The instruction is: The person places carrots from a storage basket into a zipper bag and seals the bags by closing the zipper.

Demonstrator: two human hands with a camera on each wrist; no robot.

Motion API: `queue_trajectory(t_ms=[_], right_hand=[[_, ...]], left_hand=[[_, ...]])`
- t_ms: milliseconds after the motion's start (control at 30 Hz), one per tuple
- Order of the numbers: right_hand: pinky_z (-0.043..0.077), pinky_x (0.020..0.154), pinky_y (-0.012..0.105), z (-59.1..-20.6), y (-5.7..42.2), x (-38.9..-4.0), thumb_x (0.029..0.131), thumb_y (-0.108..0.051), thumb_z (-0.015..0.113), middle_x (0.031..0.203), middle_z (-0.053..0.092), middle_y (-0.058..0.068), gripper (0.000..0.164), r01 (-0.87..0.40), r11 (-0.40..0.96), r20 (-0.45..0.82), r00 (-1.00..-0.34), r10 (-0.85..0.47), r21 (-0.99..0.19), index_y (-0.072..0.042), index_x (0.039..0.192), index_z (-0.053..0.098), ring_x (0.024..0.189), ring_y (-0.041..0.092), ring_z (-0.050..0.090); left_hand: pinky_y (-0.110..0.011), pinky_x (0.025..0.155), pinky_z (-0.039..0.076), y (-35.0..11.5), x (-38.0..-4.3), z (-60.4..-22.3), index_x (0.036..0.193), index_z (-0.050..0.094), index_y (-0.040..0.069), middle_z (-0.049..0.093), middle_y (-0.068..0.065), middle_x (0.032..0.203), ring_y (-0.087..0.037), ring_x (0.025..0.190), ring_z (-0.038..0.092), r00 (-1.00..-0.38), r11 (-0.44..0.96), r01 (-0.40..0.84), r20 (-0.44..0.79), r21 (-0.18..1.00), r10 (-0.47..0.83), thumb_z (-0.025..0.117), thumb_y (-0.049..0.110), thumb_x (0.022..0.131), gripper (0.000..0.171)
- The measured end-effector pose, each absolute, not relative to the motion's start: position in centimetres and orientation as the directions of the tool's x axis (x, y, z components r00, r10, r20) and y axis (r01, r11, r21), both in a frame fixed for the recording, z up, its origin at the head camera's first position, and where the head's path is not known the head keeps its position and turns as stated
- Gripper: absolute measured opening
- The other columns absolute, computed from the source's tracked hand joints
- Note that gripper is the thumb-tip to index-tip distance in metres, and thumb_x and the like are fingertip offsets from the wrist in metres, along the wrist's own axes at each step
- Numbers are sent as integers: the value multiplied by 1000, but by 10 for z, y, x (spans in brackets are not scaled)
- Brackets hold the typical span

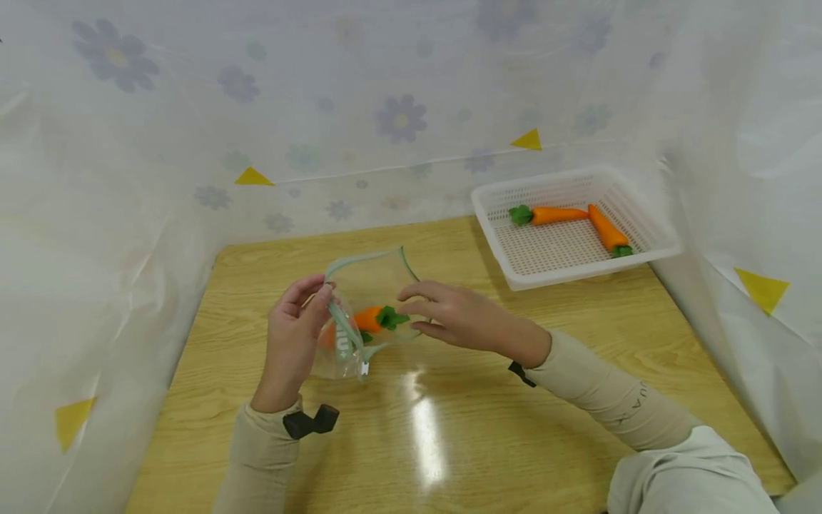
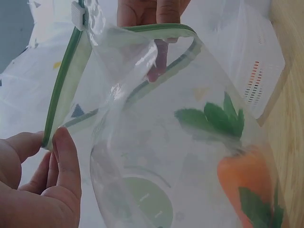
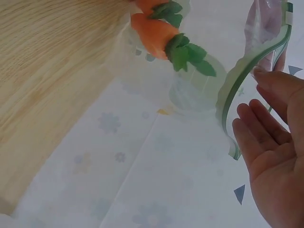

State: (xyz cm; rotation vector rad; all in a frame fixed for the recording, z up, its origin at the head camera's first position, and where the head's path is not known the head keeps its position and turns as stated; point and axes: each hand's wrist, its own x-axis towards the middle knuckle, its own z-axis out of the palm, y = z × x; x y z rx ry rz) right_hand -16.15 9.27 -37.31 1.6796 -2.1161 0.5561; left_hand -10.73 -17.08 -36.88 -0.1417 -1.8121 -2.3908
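Observation:
A clear zip bag [image 1: 340, 357] with a green-edged mouth and a white slider [image 1: 364, 368] is held above the table, its mouth spread apart. Inside it lie two orange carrots [image 2: 244, 178] with green leafy tops. My left hand [image 1: 297, 335] pinches one end of the bag's rim between thumb and fingers, as the left wrist view shows. At the opposite side of the mouth is my right hand [image 1: 449, 314], its fingers fairly straight. In the right wrist view, the right fingers [image 3: 259, 128] are against the green rim, partly within the opening.
A white perforated plastic basket [image 1: 507, 268] stands at the back right of the wooden table [image 1: 514, 442]. It contains a carrot [image 1: 555, 215] lying crosswise and another carrot [image 1: 606, 228] at its right side. Flower-printed sheeting [image 1: 385, 71] with yellow triangles surrounds the table.

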Motion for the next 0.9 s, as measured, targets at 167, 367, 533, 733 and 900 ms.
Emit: queue_trajectory(t_ms=[167, 367, 533, 733, 900], right_hand=[[50, 78, 23, -373, 96, -162, 79, -9, 74, 115, 58, 8, 30, -976, 207, 547, -210, -811, -68, -5, 108, 64, 99, 17, 57], [50, 78, 21, -367, 103, -164, 85, -9, 69, 111, 59, 8, 23, -977, 186, 598, -211, -773, -103, -4, 107, 65, 95, 16, 58], [50, 76, 23, -360, 114, -172, 91, -13, 62, 109, 60, 8, 19, -965, 185, 660, -263, -704, -187, -3, 107, 65, 96, 17, 58], [49, 73, 29, -354, 144, -190, 94, -17, 57, 111, 61, 5, 21, -907, 319, 644, -420, -639, -274, -6, 111, 64, 99, 17, 58], [49, 75, 35, -350, 180, -216, 87, -3, 64, 111, 61, 8, 25, -835, 462, 623, -538, -568, -299, -5, 112, 64, 97, 21, 58]], left_hand=[[-27, 84, 51, -171, -107, -368, 122, 51, -6, 53, -16, 117, -14, 91, 60, -986, -274, 168, 156, 947, -64, 60, 13, 91, 37], [-22, 76, 52, -175, -109, -366, 120, 52, -5, 54, -14, 114, -14, 86, 60, -980, -281, 194, 171, 940, -106, 59, 12, 92, 34], [-20, 67, 52, -180, -109, -361, 117, 54, -5, 56, -13, 110, -13, 78, 59, -971, -327, 228, 188, 917, -150, 60, 9, 91, 31], [-21, 72, 53, -182, -109, -354, 114, 56, -5, 56, -13, 108, -16, 82, 60, -963, -366, 259, 212, 894, -165, 60, 6, 90, 27], [-23, 72, 53, -185, -111, -349, 117, 54, -7, 57, -14, 107, -19, 82, 60, -957, -386, 285, 240, 878, -160, 58, 3, 91, 28]])
